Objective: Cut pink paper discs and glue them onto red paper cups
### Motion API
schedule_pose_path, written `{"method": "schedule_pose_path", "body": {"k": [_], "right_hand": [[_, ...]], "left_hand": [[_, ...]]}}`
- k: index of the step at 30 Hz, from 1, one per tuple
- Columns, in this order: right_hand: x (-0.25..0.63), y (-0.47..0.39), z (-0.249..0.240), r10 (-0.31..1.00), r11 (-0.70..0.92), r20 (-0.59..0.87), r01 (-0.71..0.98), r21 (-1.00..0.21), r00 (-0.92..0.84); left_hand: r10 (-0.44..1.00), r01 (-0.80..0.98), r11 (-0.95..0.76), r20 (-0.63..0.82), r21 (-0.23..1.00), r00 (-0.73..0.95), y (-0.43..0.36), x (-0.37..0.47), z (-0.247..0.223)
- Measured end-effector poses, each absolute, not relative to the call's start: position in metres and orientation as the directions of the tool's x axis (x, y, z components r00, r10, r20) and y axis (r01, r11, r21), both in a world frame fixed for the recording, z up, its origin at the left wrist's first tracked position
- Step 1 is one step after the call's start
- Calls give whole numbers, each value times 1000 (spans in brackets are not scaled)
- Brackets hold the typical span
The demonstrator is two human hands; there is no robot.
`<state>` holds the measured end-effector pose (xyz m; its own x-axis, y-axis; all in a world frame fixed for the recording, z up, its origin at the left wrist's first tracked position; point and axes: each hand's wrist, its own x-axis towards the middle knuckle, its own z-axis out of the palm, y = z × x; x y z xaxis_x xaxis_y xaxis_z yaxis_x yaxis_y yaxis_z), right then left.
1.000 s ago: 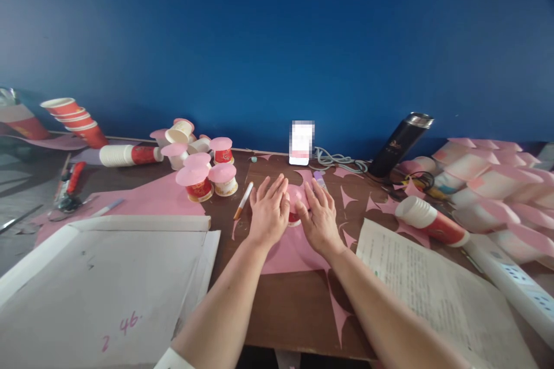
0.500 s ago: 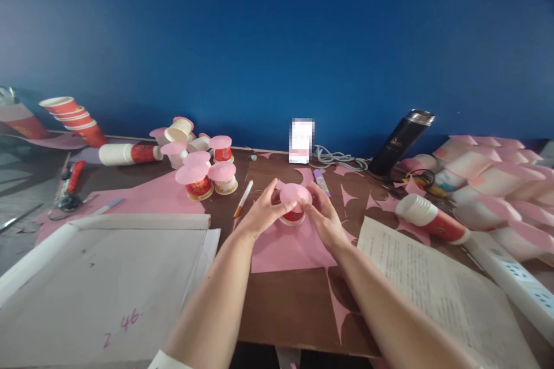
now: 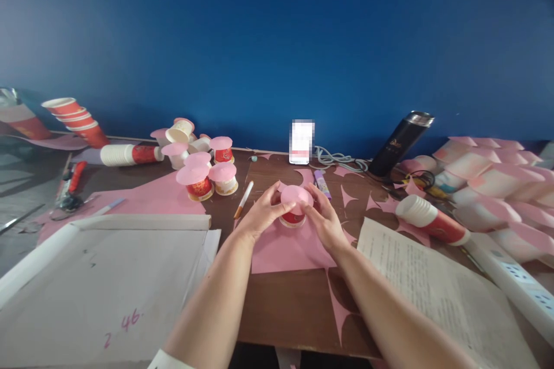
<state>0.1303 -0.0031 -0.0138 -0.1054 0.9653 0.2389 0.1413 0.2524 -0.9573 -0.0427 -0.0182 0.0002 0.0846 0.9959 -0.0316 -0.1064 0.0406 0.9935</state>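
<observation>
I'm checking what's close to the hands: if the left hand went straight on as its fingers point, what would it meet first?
The pink disc on the red cup, which the left hand seems to touch; depth beyond is unclear.

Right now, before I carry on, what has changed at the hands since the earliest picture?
The left hand and right hand lay flat over the pink paper disc; they have since moved apart to its sides, fingers curled around it, thumbs at its top. How firm the hold is, I cannot tell. The red paper cup and white-and-brown pen stayed put.
</observation>
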Motion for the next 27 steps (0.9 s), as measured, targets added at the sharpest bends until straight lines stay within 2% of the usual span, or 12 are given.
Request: {"method": "schedule_pose_path", "body": {"k": [5,16,22,27], "right_hand": [[133,-6,-10,978,199,189,121,-973,-84],[132,-5,-12,968,248,238,134,-959,-83],[129,-7,-4,984,176,174,140,-974,-30],[130,-2,-12,980,198,194,134,-971,-39]], "left_hand": [[996,-178,59,-47,982,74,-15,-44,-6],[994,-223,59,-38,973,101,-17,-43,-3],[998,-226,66,-59,972,35,-14,-44,-12],[996,-232,80,-70,969,48,-12,-43,-14]]}}
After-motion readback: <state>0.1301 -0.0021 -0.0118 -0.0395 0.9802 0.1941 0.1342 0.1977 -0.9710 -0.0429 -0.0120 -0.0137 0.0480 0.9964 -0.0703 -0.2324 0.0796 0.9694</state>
